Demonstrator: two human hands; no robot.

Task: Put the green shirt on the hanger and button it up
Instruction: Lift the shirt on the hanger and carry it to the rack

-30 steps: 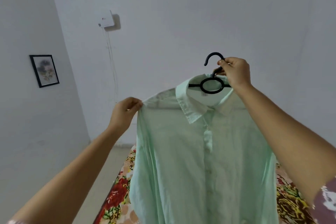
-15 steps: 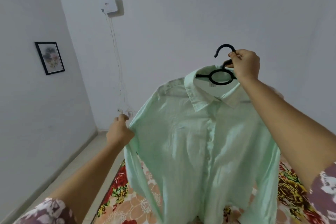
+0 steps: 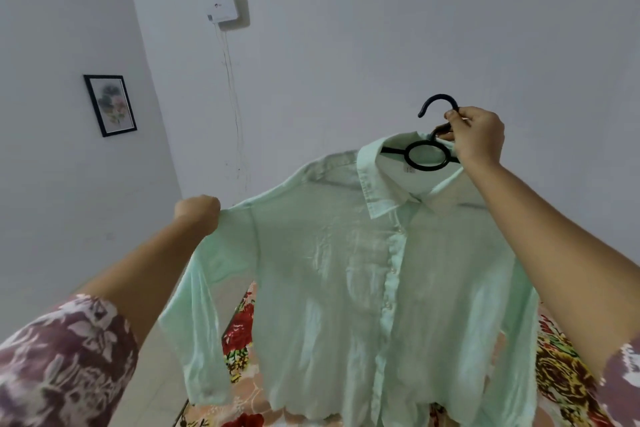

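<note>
The pale green shirt (image 3: 332, 274) hangs in the air in front of me on a black hanger (image 3: 426, 156), its front placket closed with small buttons down the middle. My right hand (image 3: 478, 139) grips the hanger's neck just below the hook, which sticks up above the collar. My left hand (image 3: 198, 213) is closed on the top of the shirt's left sleeve and holds it out sideways. The lower sleeve droops below that hand. My right forearm hides the shirt's right shoulder.
A bed with a red and yellow floral cover (image 3: 242, 333) lies below the shirt. White walls stand close behind. A framed picture (image 3: 110, 105) hangs on the left wall, and a white box (image 3: 222, 5) with dangling cables sits high on the far wall.
My left hand went from the shirt's shoulder down to the sleeve, then rose and pulled the sleeve outward. The shirt now spreads wider, and the hanger stays in my right hand.
</note>
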